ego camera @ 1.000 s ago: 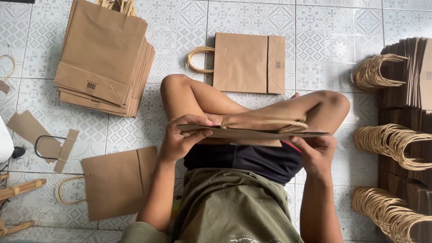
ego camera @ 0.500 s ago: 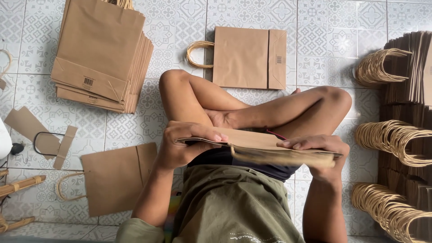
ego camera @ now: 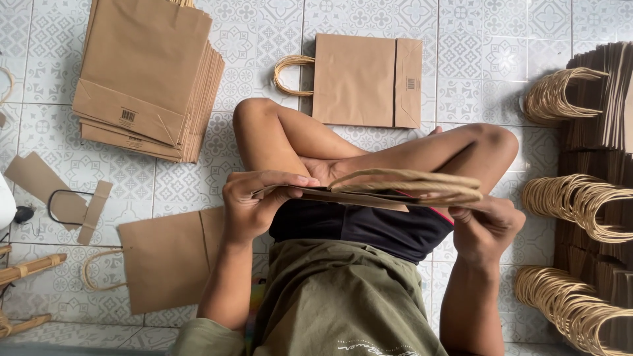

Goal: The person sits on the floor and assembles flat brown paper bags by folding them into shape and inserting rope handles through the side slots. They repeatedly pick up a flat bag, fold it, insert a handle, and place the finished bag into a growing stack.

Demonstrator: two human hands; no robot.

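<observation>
The person sits cross-legged on the tiled floor [ego camera: 461, 59], holding a flat brown paper bag [ego camera: 359, 194] level above the lap; the left hand [ego camera: 254, 204] grips its left edge, fingers [ego camera: 277, 178] curled over the top and thumb beneath, closed on the paper; the right hand [ego camera: 484, 224] holds the right end from below, fingers wrapped shut under the bag. Half a second ago the bag tilted so that its broad face showed; now it lies edge-on to the camera, and its twisted paper handles [ego camera: 412, 184] stand out on top toward the right. A stack of bags [ego camera: 145, 72] lies far left; a single bag [ego camera: 366, 79] lies far, beyond the knees; another bag [ego camera: 165, 264] lies near left on the floor; bundled stacks with handles [ego camera: 580, 198] line the right side, all unmoved.
</observation>
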